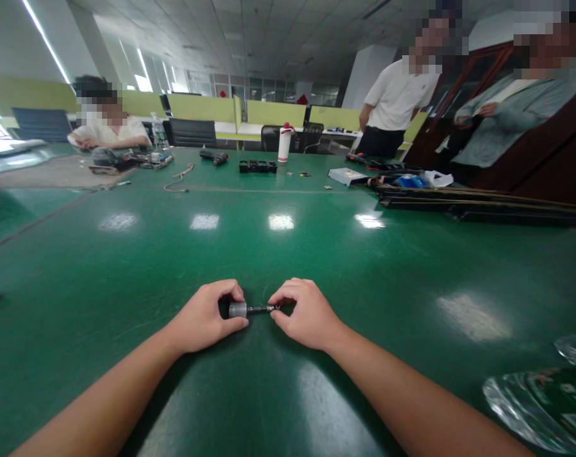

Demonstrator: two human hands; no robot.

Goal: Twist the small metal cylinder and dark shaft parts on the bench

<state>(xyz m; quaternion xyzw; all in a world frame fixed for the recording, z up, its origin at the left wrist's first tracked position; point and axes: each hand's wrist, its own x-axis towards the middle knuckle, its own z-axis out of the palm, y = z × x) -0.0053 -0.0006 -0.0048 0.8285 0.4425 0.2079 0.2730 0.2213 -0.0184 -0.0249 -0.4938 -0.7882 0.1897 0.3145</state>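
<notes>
Bent over the green table [250, 247], I am bringing my left forearm [111, 397] in from eight o'clock and my right forearm [397, 374] in from four; a bottle [545, 400] is sitting beyond the right one, near half past three. At the dial's centre, a dark rod [258, 310] is lying crosswise, meeting a grey cylinder [238, 310] at nine o'clock. My left hand [207, 317] is curving around the cylinder, thumb and forefinger closing on it from either side. My right hand [311, 314] is pinching the rod's three o'clock tip, fingers nearly meeting. Both wrists are hanging low, knuckles facing outward, fingertips pointing at each other.

By my judgement the handling is under way: rod and cylinder are already sitting in line, and neither is resting free of my fingers. Whether they are fastened together, and what is remaining, I am not able to tell.

Farther off, rails [425, 200] are lying at two o'clock and a box [347, 176] at one. A black block [258, 166] is resting at twelve, a drill [215, 157] lying untouched at eleven, a flask [283, 146] standing just past twelve. Beyond, one person [126, 130] is sitting toward half past ten.
</notes>
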